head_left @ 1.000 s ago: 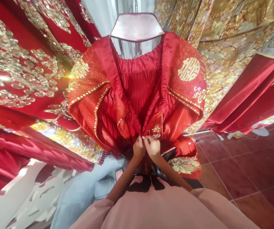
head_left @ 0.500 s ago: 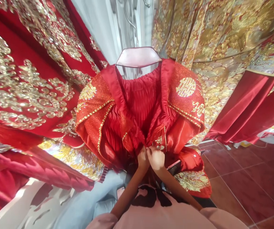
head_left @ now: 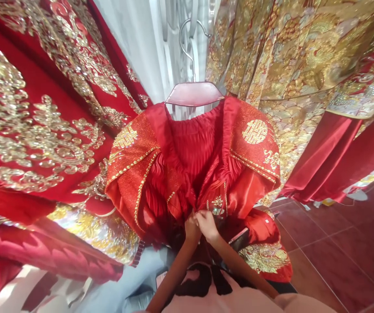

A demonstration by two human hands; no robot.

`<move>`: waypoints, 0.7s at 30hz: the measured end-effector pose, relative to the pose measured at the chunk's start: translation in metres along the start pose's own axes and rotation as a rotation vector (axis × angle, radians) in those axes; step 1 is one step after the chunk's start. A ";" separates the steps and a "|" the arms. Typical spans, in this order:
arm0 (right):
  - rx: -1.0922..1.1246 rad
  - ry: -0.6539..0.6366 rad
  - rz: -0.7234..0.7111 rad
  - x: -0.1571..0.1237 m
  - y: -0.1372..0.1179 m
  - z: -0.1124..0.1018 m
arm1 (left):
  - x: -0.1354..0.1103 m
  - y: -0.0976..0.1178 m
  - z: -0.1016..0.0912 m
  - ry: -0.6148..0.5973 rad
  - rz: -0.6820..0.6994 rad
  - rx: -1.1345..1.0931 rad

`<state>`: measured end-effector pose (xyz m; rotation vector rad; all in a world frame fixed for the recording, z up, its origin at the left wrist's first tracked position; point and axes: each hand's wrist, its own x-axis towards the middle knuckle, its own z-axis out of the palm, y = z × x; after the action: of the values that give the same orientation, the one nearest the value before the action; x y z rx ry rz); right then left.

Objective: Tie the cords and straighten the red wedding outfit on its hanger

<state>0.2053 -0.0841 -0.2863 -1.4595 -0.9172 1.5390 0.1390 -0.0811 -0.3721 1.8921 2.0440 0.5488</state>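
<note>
A red robe [head_left: 193, 156] with gold embroidery hangs in front of me on a pink hanger [head_left: 193, 93] with a metal hook. My left hand [head_left: 190, 227] and my right hand [head_left: 208, 225] are side by side at the robe's front opening, low down where the two edges meet. Both hands have their fingers pinched on the fabric edges. What sits between the fingertips is too small to make out. My forearms reach up from a pink garment at the bottom of the view.
Red garments with heavy gold embroidery [head_left: 33, 126] hang close on the left. Gold brocade robes [head_left: 304, 65] hang on the right. A pale curtain [head_left: 147, 43] is behind the hanger. Red floor tiles [head_left: 336, 248] lie at the lower right. Light blue cloth [head_left: 121, 291] lies below the robe.
The view has tilted up, so the hanger and robe sit lower in the picture and the hook now shows. My hands stay pinched at the same spot on the robe front.
</note>
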 end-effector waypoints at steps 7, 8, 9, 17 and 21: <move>0.304 -0.169 0.268 -0.001 -0.071 0.003 | 0.017 -0.002 -0.003 -0.008 0.019 0.072; 0.337 -0.173 0.272 -0.005 -0.087 0.002 | 0.018 -0.002 -0.003 -0.007 0.013 0.088; 0.371 -0.183 0.262 -0.010 -0.103 0.000 | 0.019 -0.002 -0.002 -0.006 0.006 0.103; 0.133 -0.225 -0.313 -0.022 -0.124 -0.002 | 0.002 -0.005 0.006 0.002 -0.023 0.132; -0.236 0.064 -0.736 -0.002 -0.093 0.003 | -0.010 -0.008 0.009 0.002 -0.034 0.108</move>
<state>0.2090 -0.0475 -0.2004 -1.1183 -1.4307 0.8557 0.1375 -0.0904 -0.3844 1.9133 2.1425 0.4405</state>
